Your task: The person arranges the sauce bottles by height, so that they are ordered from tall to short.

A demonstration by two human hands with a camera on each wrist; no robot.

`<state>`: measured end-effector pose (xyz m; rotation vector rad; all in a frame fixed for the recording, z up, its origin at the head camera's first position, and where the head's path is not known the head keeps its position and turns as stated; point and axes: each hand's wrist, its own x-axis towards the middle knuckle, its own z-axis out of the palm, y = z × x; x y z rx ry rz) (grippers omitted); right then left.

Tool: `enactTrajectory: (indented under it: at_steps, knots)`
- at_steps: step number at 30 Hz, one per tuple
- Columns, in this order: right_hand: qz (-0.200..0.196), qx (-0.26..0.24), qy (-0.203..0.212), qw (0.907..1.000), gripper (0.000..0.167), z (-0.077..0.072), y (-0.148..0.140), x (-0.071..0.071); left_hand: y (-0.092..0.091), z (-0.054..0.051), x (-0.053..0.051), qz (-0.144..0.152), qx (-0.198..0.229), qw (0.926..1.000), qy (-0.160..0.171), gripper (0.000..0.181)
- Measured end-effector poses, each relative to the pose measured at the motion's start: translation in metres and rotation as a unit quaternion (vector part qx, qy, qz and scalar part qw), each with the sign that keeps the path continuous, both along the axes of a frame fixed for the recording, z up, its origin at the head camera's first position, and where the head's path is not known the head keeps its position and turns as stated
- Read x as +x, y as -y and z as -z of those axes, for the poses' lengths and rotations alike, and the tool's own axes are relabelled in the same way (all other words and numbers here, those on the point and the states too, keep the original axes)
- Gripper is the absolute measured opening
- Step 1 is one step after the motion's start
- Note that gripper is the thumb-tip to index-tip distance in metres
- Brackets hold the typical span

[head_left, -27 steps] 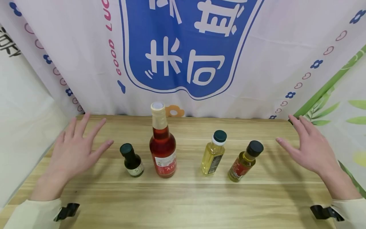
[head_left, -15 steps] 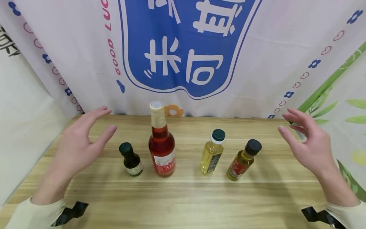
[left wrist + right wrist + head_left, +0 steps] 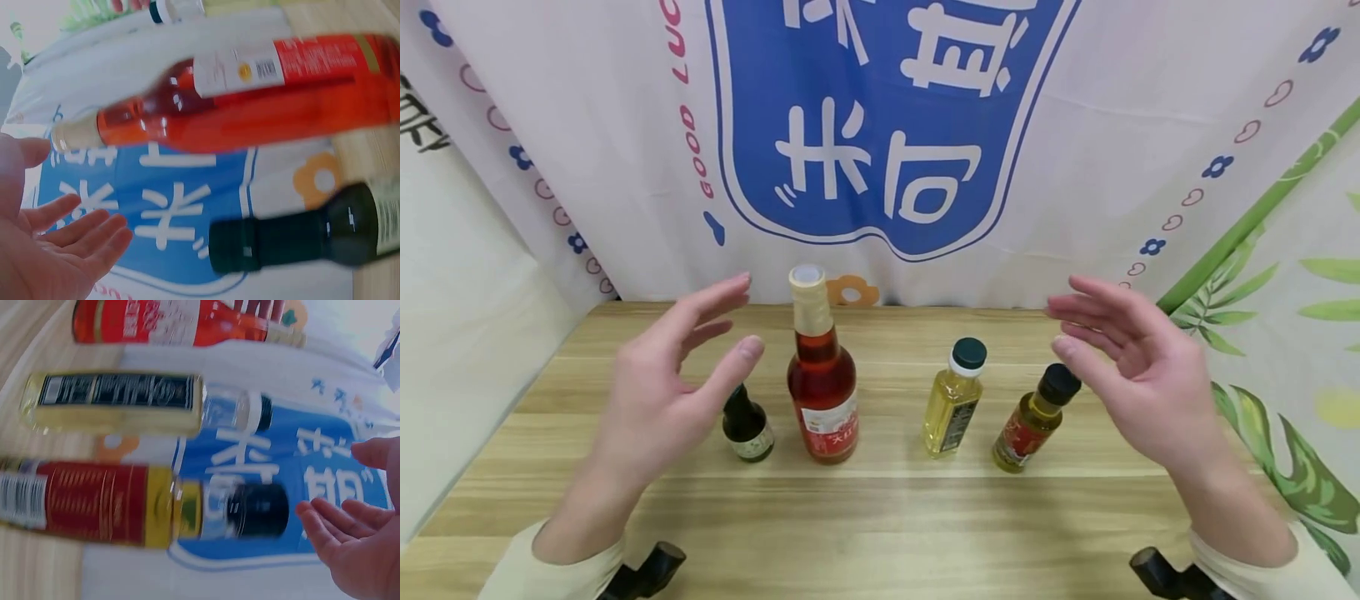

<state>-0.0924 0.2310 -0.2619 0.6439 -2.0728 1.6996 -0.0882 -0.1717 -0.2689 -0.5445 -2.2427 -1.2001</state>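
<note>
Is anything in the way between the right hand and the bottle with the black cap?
Nothing visible is: the right wrist view shows only a gap between the right hand and the black-capped bottle.

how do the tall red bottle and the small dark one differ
The tall red bottle is much bigger than the small dark bottle. The red one's top is cream, the dark one's dark green. The red one's label is red and white, the dark one's pale. Both stand upright.

Cream sleeves (image 3: 553, 568), black wrist mounts (image 3: 657, 568)
</note>
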Motion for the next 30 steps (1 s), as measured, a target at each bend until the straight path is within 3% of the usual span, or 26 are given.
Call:
enactTrajectory:
  at_steps: [3, 7, 12, 17, 25, 30]
  knots:
    - [0.016, 0.029, 0.008, 0.9994, 0.062, -0.003, 0.02, 0.006, -0.01, 0.001, 0.002, 0.012, 0.025, 0.9995, 0.016, 0.058]
    - [0.044, 0.065, 0.049, 0.9957, 0.062, -0.001, 0.043, 0.013, -0.022, 0.006, 0.001, 0.023, 0.048, 0.9981, 0.031, 0.061]
    - [0.048, 0.042, 0.093, 0.9936, 0.065, 0.01, 0.064, 0.013, -0.034, 0.016, -0.003, 0.032, 0.077, 0.9952, 0.05, 0.061]
    - [0.047, 0.014, 0.112, 0.9925, 0.066, 0.027, 0.077, 0.009, -0.04, 0.027, -0.005, 0.022, 0.083, 0.9942, 0.065, 0.06]
    - [0.064, 0.01, 0.125, 0.99, 0.061, 0.046, 0.088, 0.004, -0.044, 0.042, -0.006, 0.013, 0.096, 0.9939, 0.052, 0.053]
    - [0.081, 0.022, 0.16, 0.9835, 0.05, 0.051, 0.087, 0.005, -0.046, 0.049, -0.009, 0.004, 0.084, 0.9955, 0.042, 0.05]
